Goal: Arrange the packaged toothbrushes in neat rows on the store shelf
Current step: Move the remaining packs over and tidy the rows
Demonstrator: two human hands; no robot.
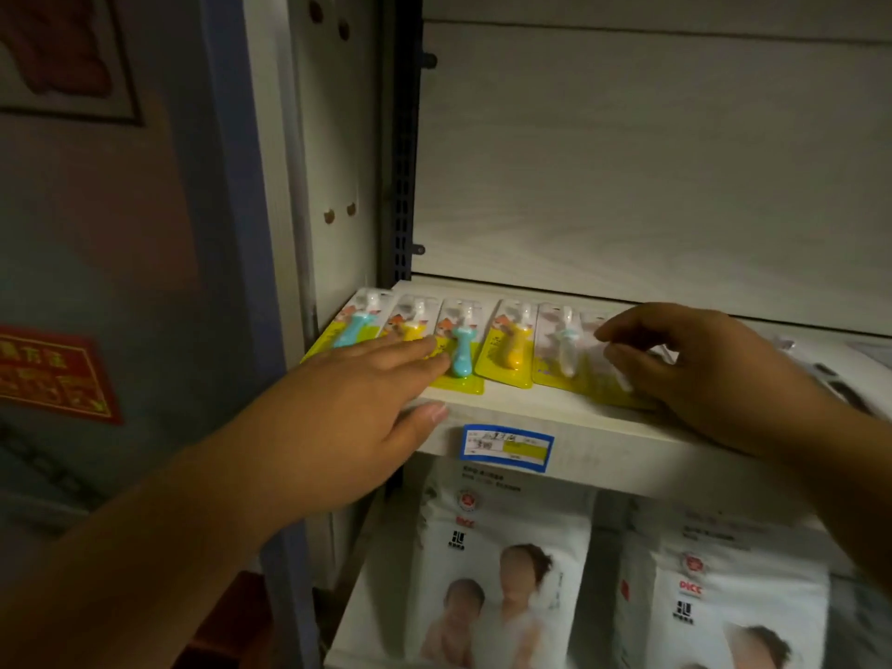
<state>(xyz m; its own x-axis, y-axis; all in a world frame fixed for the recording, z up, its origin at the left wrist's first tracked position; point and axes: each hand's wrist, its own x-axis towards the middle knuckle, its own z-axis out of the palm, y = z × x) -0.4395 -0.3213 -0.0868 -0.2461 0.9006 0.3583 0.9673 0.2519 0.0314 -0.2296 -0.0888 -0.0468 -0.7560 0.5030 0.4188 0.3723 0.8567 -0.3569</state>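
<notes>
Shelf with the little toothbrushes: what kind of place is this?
Most likely a shop: packaged toothbrushes lie in a row on a shelf with a price label on its front edge, and baby-product packs stand below.

Yellow-and-white toothbrush packs (507, 350) with teal, yellow and clear handles (459, 352); blue-bordered price label (506, 448); pale woodgrain shelf (603, 427).

Side by side in a row across mid-frame on the pale wooden shelf (603, 422): yellow-carded plastic toothbrush packs (511, 352). On its front edge, blue-bordered paper price label (506, 448). Beneath, at lower right, white plastic baby-printed bags (507, 548).
</notes>
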